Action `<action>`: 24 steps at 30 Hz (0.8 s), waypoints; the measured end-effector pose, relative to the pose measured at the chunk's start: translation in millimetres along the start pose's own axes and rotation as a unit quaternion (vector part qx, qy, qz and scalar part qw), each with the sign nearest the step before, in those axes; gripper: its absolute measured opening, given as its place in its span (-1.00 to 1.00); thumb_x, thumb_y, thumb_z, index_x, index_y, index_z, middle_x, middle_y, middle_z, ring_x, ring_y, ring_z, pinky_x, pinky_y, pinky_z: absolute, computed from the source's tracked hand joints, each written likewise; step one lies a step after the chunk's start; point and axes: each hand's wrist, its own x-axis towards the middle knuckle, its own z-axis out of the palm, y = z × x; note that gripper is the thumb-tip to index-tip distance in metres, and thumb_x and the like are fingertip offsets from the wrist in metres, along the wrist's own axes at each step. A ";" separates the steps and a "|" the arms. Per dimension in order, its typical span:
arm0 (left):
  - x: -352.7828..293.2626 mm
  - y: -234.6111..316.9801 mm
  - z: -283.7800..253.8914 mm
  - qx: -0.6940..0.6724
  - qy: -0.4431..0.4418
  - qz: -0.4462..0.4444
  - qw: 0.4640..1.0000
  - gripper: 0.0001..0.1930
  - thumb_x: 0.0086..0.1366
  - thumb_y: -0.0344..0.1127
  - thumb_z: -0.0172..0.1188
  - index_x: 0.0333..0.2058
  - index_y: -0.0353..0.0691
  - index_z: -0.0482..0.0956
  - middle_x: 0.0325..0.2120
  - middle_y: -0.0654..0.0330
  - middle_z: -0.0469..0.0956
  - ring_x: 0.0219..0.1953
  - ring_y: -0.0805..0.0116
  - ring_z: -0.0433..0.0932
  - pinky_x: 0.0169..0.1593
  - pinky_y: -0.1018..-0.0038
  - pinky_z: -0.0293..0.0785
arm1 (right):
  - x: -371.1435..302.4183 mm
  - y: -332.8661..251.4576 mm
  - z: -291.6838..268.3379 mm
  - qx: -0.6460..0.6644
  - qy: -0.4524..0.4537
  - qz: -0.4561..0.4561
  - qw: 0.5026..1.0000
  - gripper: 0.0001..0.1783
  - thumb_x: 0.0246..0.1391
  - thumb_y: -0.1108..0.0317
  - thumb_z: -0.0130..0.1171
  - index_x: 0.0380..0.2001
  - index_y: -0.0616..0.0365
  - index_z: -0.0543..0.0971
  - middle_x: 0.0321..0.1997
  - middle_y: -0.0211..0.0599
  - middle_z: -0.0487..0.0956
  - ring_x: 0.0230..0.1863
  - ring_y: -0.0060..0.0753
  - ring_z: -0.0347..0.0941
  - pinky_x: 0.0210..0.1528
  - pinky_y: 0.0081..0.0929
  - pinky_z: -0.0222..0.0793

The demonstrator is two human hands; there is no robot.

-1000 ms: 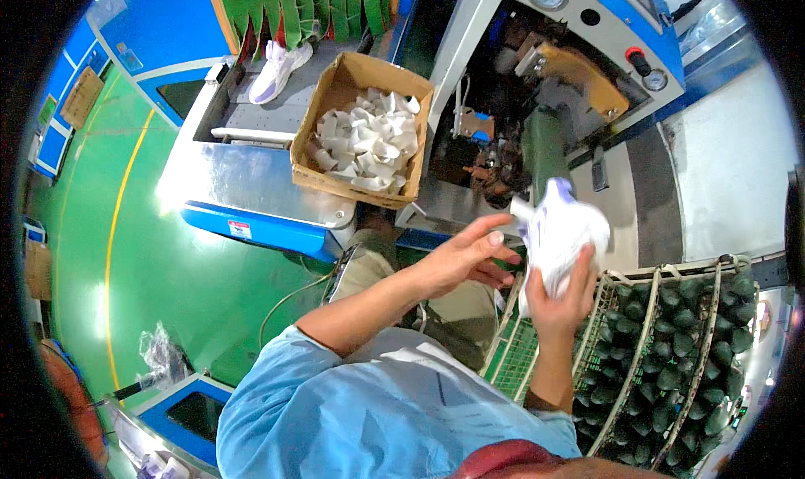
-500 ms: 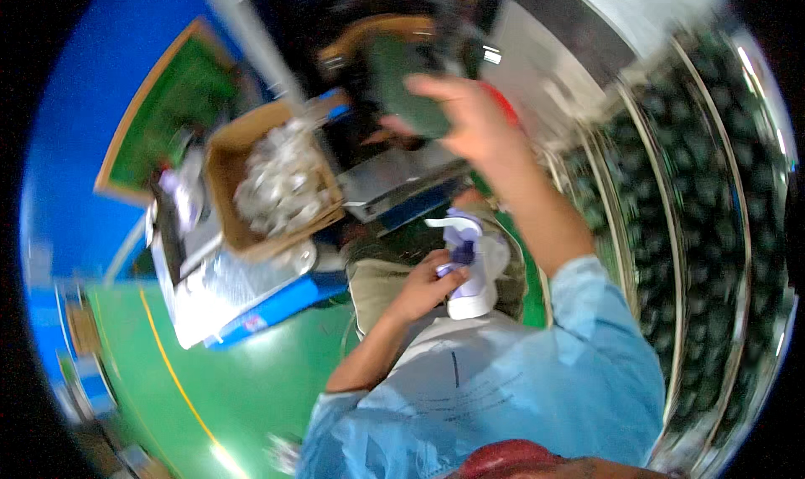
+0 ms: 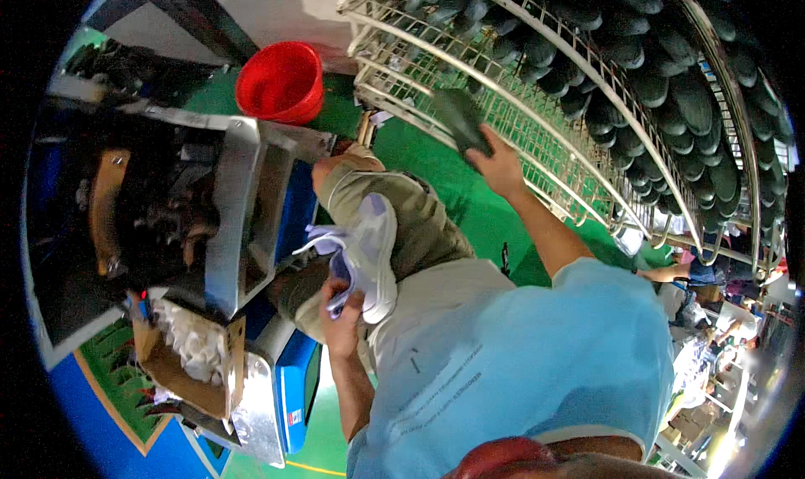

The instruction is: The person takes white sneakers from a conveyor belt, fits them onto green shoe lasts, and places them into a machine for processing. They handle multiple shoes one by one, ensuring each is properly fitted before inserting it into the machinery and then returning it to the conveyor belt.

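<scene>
Right now the left hand (image 3: 342,320) grips the shoe (image 3: 381,248) by its collar, thumb outside, holding it over the lap with the toe pointing away from the body. The right hand (image 3: 501,165) is stretched out, fingers closed round one end of a dark last (image 3: 459,125), its far end slanting up towards the wire rack (image 3: 605,89); blur hides whether the two touch. To handle both well, I would grip the last firmly at that end, line it up with a gap before letting go, and set it down without knocking its neighbours; the shoe is best held lightly, so the collar does not crease and the pale upper stays clean. Curved rails carry crowded rows of similar lasts (image 3: 658,102). Beneath lies a green floor (image 3: 423,165), with a red bucket (image 3: 281,81) near the rack's end. To the left stands an open machine (image 3: 236,215), and beside it a carton (image 3: 238,370) of white pieces (image 3: 194,345) rests on a metal-topped bench (image 3: 260,412).
</scene>
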 end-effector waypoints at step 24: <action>-194.2 81.0 -166.7 -0.190 0.376 0.331 0.844 -0.52 0.20 -0.27 0.16 0.07 -0.38 0.41 0.04 -0.07 0.50 0.07 0.13 0.50 0.16 0.19 0.45 | 133.9 -77.9 91.6 0.192 0.022 -0.028 0.981 -0.38 0.33 0.07 0.14 0.26 0.34 0.42 -0.09 -0.19 0.67 -0.09 -0.33 0.59 0.06 -0.33 0.45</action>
